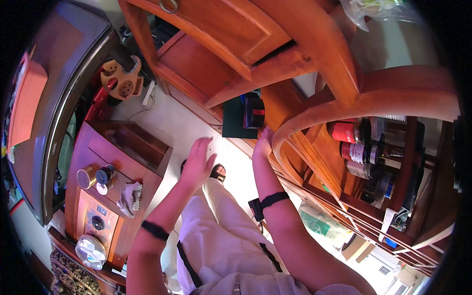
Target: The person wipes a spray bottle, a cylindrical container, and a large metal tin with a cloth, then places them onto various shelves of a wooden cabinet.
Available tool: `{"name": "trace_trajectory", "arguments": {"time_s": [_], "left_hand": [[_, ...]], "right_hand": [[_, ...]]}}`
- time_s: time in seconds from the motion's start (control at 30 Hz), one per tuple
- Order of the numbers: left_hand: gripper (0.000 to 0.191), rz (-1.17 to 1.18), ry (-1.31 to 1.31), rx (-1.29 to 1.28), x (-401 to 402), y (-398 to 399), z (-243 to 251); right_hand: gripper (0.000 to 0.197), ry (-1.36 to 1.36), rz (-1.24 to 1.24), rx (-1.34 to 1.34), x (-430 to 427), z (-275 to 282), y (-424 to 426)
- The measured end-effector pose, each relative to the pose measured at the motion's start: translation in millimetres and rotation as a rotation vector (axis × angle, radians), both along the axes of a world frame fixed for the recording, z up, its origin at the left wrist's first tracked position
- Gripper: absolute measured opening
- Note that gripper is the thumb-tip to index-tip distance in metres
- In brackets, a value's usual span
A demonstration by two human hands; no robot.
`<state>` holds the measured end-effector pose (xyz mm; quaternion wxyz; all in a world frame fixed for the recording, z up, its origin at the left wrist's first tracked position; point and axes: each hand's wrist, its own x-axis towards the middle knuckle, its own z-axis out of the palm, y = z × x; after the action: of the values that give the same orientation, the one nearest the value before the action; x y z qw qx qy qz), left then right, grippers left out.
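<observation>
My left hand [199,162] is held over the pale floor with nothing in it, its thumb apart from the fingers. On the other side, my right hand [261,144] reaches to the curved wooden rail [282,142] of a reddish-brown cabinet. Whether its fingers grip or only touch the wood is unclear. Just beyond those fingers sits a black case with a red patch [255,112]. Beside the case is a dark green flat-sided object [233,120]. A wooden drawer or door panel [221,25] with a metal ring pull [168,5] hangs above.
Several jars with red labels [344,132] stand on the cabinet's right-hand shelf. At left, a wooden side table [147,169] bears a crumpled cloth [130,199], small containers [105,173] and a clear lidded dish [90,251]. A white power strip [149,93] lies on the floor.
</observation>
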<state>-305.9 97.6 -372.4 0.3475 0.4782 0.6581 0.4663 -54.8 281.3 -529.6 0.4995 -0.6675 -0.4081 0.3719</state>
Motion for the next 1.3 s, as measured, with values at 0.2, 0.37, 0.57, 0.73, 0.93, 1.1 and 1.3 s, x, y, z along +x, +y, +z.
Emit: {"name": "trace_trajectory", "arguments": {"time_s": [0.2, 0.37, 0.57, 0.73, 0.93, 1.1, 1.3], "left_hand": [[0.059, 0.160, -0.012, -0.176, 20.3, 74.1, -46.8], [0.076, 0.322, -0.090, -0.303, 33.3, 110.9, -68.6], [0.092, 0.374, -0.355, -0.238, 8.6, 123.1, -45.3], [0.088, 0.412, -0.124, -0.458, 26.9, 144.0, -59.9], [0.091, 0.394, -0.396, -0.341, 36.1, 127.1, -80.6], [0.095, 0.431, -0.614, -0.277, 43.5, 117.2, -63.4], [0.108, 0.352, -0.503, -0.281, 36.5, 126.3, -64.3]], "right_hand": [[0.070, 0.344, 0.208, -0.406, -30.0, 10.3, 29.9], [0.080, -0.071, 0.025, -0.404, -62.0, 15.1, 32.5], [0.076, 0.288, 0.057, -0.512, -109.0, 77.4, 9.6], [0.072, 0.254, 0.188, -0.519, -98.2, 88.3, 25.9], [0.068, 0.185, 0.283, -0.525, -95.8, 58.6, 26.4], [0.064, 0.077, 0.328, -0.523, -95.5, 59.0, 28.7], [0.061, -0.180, 0.337, -0.394, -91.5, 49.5, 37.7]]}}
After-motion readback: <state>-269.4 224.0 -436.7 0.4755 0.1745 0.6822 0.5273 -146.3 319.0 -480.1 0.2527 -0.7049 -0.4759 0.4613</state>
